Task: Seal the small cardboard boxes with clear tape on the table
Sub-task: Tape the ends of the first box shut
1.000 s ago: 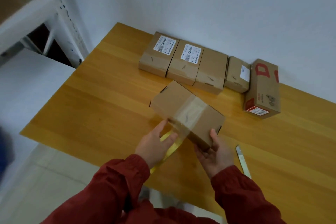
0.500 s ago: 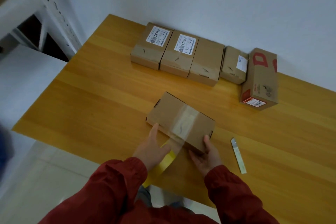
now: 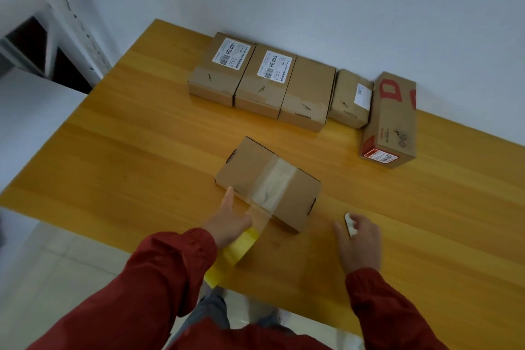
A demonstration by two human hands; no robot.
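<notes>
Here, your left hand [image 3: 227,224] grips the yellow tape roll [image 3: 237,248], half hidden under your wrist, with the forefinger touching the box [image 3: 250,165] at mid-table. Tape [image 3: 270,187] crosses the box's top. Your blurred right hand [image 3: 359,241] covers most of a white cutter [image 3: 349,223]; whether it grips is unclear.

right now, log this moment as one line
step: taping box | left hand: holds tape roll, strip uncut, joined to box | right hand: pinches cutter on table
</notes>
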